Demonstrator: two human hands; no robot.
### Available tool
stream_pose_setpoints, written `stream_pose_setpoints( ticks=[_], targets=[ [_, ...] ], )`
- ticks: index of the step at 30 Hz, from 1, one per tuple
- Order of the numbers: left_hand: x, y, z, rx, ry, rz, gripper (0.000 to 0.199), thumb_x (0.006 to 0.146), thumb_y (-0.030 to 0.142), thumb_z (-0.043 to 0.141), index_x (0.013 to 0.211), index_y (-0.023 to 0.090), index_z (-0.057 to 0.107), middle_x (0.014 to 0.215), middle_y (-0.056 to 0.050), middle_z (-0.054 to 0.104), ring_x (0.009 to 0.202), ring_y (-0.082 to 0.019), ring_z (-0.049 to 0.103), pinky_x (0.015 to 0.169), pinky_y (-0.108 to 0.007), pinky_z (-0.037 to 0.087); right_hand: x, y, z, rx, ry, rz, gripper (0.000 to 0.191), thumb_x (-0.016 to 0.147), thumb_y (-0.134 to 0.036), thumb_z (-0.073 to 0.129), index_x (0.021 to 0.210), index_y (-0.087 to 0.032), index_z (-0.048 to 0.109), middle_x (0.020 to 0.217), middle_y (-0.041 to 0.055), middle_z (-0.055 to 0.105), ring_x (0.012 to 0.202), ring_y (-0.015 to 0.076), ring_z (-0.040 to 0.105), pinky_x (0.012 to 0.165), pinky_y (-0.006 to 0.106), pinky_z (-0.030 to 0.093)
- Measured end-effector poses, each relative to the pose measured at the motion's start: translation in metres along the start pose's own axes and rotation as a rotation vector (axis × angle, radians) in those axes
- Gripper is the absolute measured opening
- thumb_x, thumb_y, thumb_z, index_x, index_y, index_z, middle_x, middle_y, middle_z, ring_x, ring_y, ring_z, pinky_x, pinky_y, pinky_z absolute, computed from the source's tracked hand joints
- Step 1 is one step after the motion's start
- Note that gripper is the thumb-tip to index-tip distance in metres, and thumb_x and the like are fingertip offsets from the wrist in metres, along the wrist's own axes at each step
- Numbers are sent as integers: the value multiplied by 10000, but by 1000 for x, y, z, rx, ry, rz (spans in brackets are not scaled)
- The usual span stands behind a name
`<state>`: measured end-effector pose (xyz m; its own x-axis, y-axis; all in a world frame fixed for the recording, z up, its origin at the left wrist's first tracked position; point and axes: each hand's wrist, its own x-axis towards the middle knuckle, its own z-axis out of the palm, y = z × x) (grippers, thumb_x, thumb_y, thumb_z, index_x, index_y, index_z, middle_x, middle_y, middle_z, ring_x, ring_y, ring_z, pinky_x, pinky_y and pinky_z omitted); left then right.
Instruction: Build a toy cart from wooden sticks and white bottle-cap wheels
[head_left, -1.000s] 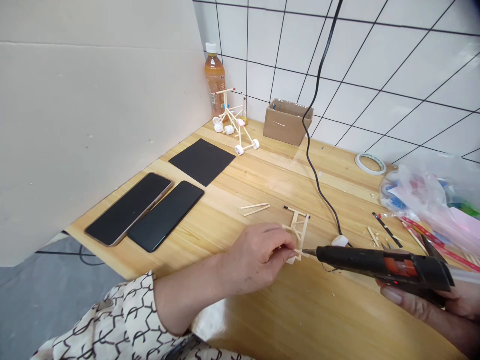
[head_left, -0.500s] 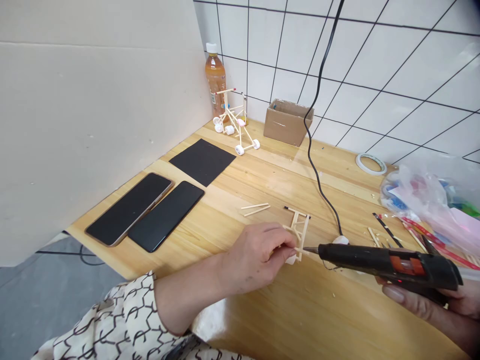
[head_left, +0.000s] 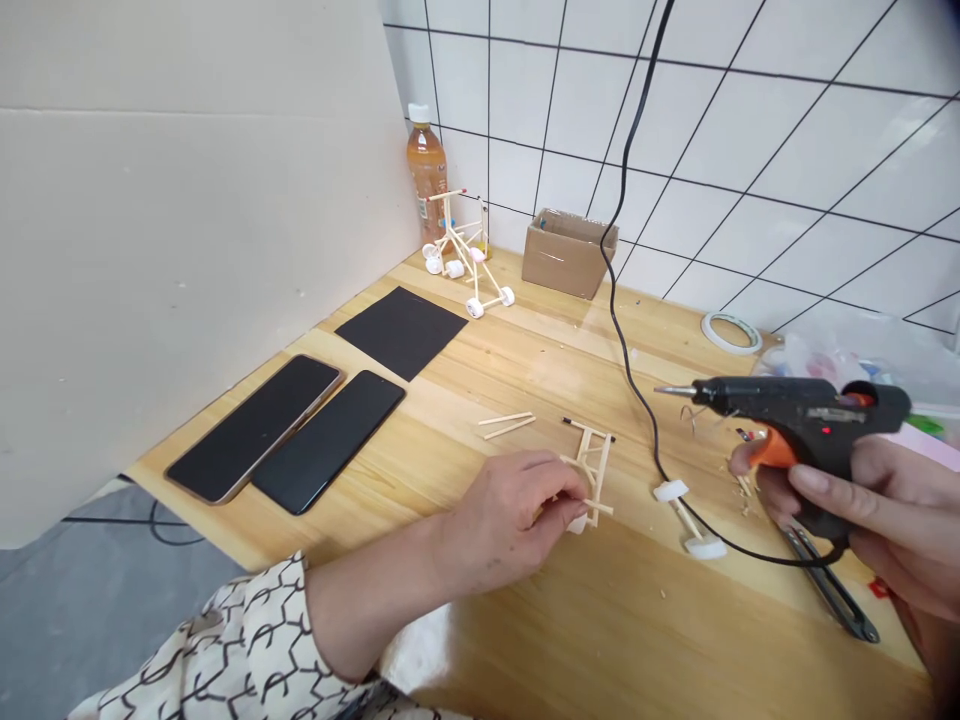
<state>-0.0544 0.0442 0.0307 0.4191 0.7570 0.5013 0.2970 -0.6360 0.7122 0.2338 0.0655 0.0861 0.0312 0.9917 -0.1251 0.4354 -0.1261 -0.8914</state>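
Note:
My left hand (head_left: 517,510) pinches a thin wooden stick (head_left: 598,508) against a small stick frame (head_left: 602,468) on the wooden table. The frame has a dark-tipped crossbar at its top, and a white wheel shows partly beside my fingertips. My right hand (head_left: 862,510) grips a black hot glue gun (head_left: 795,400) with an orange trigger, raised above the table. Its metal nozzle points left, apart from the frame, with thin glue strands hanging beneath. Between the hands lies a stick axle with two white wheels (head_left: 705,546).
Two phones (head_left: 255,428) and a black sheet (head_left: 402,332) lie left. Behind stand a finished stick model (head_left: 450,235), a bottle (head_left: 426,160) and a cardboard box (head_left: 568,255). A tape roll (head_left: 731,333), black cable (head_left: 619,300) and cutter (head_left: 832,590) are on the right.
My right hand has lifted the glue gun up and away from the frame, uncovering the wheeled axle and the cutter. My left hand keeps its pinch in nearly the same place.

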Motion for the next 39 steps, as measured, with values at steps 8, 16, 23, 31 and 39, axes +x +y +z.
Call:
stream_pose_setpoints(
  ticks=[8,16,23,31,39],
  targets=[
    [-2,0,0,0,-10,-14,76,824,105,508,787,141,563,678,-6,610,633,-88,541,579,-187,434,48,-15,15,318,57,234,263,557,-329,767,732,-188,630,627,10,562,572,118,533,499,215,453],
    [-1,0,1,0,-30,-52,89,830,119,500,776,143,567,660,-5,592,599,-86,519,555,-192,423,102,2,42,144,148,217,164,670,-232,651,601,-178,513,478,-33,484,430,94,446,437,241,371],
    [-1,0,0,9,-27,-40,101,840,123,483,790,152,565,683,-4,610,631,-87,547,569,-186,438,121,20,54,-179,287,217,151,664,-244,649,587,-173,540,442,-25,484,395,105,431,408,248,335],
    [-1,0,1,-7,-25,-54,101,835,130,489,792,145,579,681,-12,614,618,-90,538,561,-193,436,99,23,58,-480,339,-6,210,655,-205,618,857,-163,580,880,109,595,934,287,547,775,416,437],
    [-1,1,0,2,-43,-74,95,828,128,497,780,149,577,685,-8,614,633,-93,543,583,-197,444,12,26,101,-507,-225,-736,233,828,-128,432,972,-228,585,983,84,585,924,205,558,781,355,482]
  ],
)
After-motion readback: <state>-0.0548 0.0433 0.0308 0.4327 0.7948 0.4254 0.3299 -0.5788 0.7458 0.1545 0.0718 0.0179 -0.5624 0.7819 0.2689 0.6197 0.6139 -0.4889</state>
